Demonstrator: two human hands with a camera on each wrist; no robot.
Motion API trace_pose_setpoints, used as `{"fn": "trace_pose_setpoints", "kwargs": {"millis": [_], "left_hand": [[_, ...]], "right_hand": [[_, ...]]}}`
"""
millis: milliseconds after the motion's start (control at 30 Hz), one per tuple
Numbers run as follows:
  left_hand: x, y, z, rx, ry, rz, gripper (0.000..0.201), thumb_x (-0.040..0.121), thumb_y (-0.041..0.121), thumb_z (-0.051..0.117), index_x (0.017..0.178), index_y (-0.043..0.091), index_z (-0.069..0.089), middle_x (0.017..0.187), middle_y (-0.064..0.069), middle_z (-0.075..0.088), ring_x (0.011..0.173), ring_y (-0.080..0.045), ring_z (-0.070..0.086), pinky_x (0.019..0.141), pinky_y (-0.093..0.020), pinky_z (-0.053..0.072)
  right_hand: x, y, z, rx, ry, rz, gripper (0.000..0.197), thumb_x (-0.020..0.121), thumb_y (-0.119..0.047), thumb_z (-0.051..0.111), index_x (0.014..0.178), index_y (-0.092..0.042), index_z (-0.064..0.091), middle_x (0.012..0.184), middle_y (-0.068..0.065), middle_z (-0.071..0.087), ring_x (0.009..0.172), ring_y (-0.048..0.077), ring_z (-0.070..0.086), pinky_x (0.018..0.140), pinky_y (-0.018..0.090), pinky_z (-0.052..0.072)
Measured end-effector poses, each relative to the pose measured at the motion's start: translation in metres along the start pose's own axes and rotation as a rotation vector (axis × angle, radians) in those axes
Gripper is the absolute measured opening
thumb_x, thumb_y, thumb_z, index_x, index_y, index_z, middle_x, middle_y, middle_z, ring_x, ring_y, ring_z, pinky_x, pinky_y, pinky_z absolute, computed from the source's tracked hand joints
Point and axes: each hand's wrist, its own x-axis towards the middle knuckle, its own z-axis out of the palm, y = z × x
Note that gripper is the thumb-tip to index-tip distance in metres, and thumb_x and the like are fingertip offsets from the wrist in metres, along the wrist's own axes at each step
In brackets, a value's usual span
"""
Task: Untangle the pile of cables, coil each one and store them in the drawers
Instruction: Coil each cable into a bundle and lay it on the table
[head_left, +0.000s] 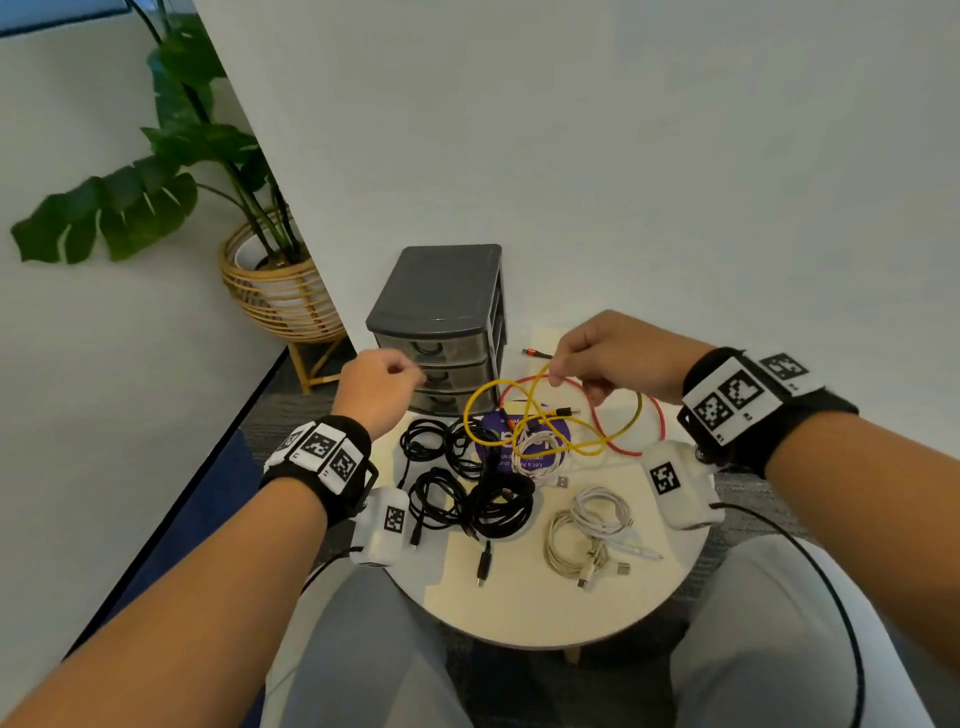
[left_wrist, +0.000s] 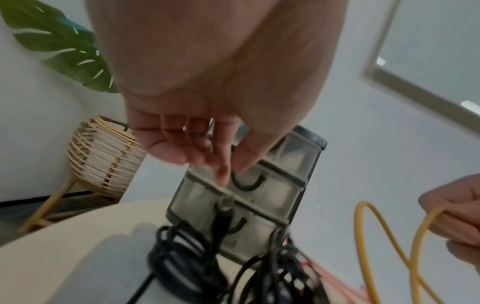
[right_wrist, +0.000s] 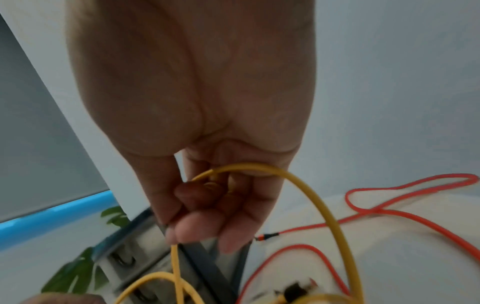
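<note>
**Yellow cable lifted beside the drawer unit**

Head view: on the round cream bench (head_left: 519, 603), the grey plastic three-drawer unit (head_left: 441, 291) stands at 12 o'clock. The right hand (head_left: 613, 353) is raised at about 1 o'clock and pinches the thin yellow cable (head_left: 524, 410), whose loops hang down over a red cable (head_left: 649, 441) and a purple round mat (head_left: 524, 441). The left hand (head_left: 379, 384) is in front of the drawer fronts at 11 o'clock, its fingers curled. Coiled black cables (head_left: 467, 483) lie at the bench centre, and coiled white cables (head_left: 587, 525) at 4 o'clock.

Left wrist view: the left hand's fingers (left_wrist: 223, 164) are loosely bent with thumb and forefinger close together just at the dark handle (left_wrist: 246, 181) of a translucent drawer; whether they touch it I cannot tell.

Right wrist view: the right hand's fingers (right_wrist: 197, 228) curl round the yellow cable, one loop arching over them. The red cable lies on the bench at 3 o'clock.
</note>
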Motion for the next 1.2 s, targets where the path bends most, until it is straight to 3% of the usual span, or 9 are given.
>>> {"fn": "trace_pose_setpoints", "kwargs": {"millis": [167, 300, 467, 633, 833, 933, 1000, 1100, 1200], "left_hand": [[-0.027, 0.060, -0.020, -0.333, -0.165, 0.319, 0.022, 0.101, 0.027, 0.059, 0.113, 0.018, 0.075, 0.109, 0.003, 0.073, 0.104, -0.010, 0.066, 0.091, -0.028, 0.049], [-0.043, 0.107, -0.030, -0.434, -0.332, 0.422, 0.022, 0.102, 0.031, 0.058, 0.113, 0.020, 0.074, 0.111, 0.000, 0.075, 0.112, -0.016, 0.066, 0.104, -0.032, 0.046], [-0.055, 0.130, -0.044, -0.399, -0.230, 0.440, 0.025, 0.102, 0.020, 0.058, 0.082, 0.013, 0.071, 0.088, 0.000, 0.076, 0.088, -0.006, 0.068, 0.090, -0.028, 0.045], [-0.070, 0.136, -0.057, -0.498, -0.288, 0.508, 0.035, 0.104, 0.033, 0.053, 0.090, 0.007, 0.072, 0.076, -0.007, 0.067, 0.083, -0.021, 0.065, 0.097, -0.031, 0.048], [-0.073, 0.130, -0.060, -0.342, -0.166, 0.497, 0.038, 0.106, 0.029, 0.052, 0.079, 0.011, 0.070, 0.063, 0.007, 0.060, 0.072, -0.015, 0.060, 0.076, -0.007, 0.044], [-0.071, 0.121, -0.062, -0.346, -0.106, 0.471, 0.046, 0.109, 0.035, 0.043, 0.075, 0.014, 0.065, 0.057, 0.005, 0.054, 0.063, -0.015, 0.057, 0.090, -0.034, 0.051], [-0.074, 0.125, -0.065, -0.358, -0.048, 0.482, 0.045, 0.110, 0.034, 0.040, 0.076, 0.013, 0.061, 0.052, 0.009, 0.046, 0.052, -0.009, 0.049, 0.083, -0.046, 0.055], [-0.083, 0.140, -0.072, -0.391, 0.032, 0.526, 0.043, 0.110, 0.038, 0.038, 0.081, 0.017, 0.063, 0.050, 0.011, 0.040, 0.045, -0.010, 0.043, 0.060, -0.041, 0.049], [-0.087, 0.153, -0.076, -0.503, 0.031, 0.534, 0.042, 0.110, 0.037, 0.039, 0.088, 0.013, 0.065, 0.054, 0.011, 0.035, 0.047, -0.012, 0.035, 0.056, -0.037, 0.037]], "right_hand": [[-0.023, -0.067, -0.018, 0.017, 0.077, -0.201, 0.020, 0.098, -0.011, 0.061, 0.088, 0.003, 0.071, 0.049, -0.004, 0.038, 0.047, 0.014, 0.030, 0.047, 0.024, 0.027], [-0.039, -0.110, -0.027, -0.145, 0.317, -0.385, 0.020, 0.099, -0.015, 0.060, 0.089, -0.003, 0.073, 0.047, -0.017, 0.048, 0.045, 0.004, 0.041, 0.051, 0.017, 0.029], [-0.052, -0.139, -0.049, -0.276, 0.720, -0.529, 0.018, 0.095, -0.029, 0.063, 0.086, -0.019, 0.075, 0.064, -0.011, 0.059, 0.057, 0.004, 0.046, 0.060, 0.022, 0.035], [-0.070, -0.154, -0.076, -0.175, 0.922, -0.540, 0.020, 0.095, -0.030, 0.060, 0.085, -0.021, 0.074, 0.052, -0.021, 0.052, 0.052, 0.002, 0.045, 0.056, 0.019, 0.032], [-0.081, -0.153, -0.105, 0.034, 1.153, -0.514, 0.022, 0.092, -0.028, 0.057, 0.082, -0.014, 0.072, 0.061, -0.014, 0.050, 0.059, 0.002, 0.043, 0.063, 0.024, 0.035], [-0.083, -0.136, -0.109, 0.059, 1.109, -0.411, 0.020, 0.089, -0.028, 0.059, 0.079, -0.019, 0.073, 0.064, -0.017, 0.055, 0.068, 0.007, 0.050, 0.067, 0.026, 0.038], [-0.081, -0.118, -0.103, 0.102, 0.981, -0.356, 0.021, 0.089, -0.028, 0.059, 0.078, -0.021, 0.075, 0.058, -0.019, 0.055, 0.064, 0.008, 0.048, 0.062, 0.027, 0.037], [-0.076, -0.097, -0.085, 0.160, 0.783, -0.279, 0.026, 0.096, -0.024, 0.055, 0.081, -0.018, 0.075, 0.058, -0.005, 0.049, 0.053, 0.014, 0.040, 0.052, 0.027, 0.032], [-0.075, -0.084, -0.065, 0.032, 0.651, -0.228, 0.029, 0.102, -0.024, 0.049, 0.090, -0.015, 0.074, 0.067, 0.003, 0.057, 0.061, 0.017, 0.052, 0.059, 0.028, 0.039]]}}
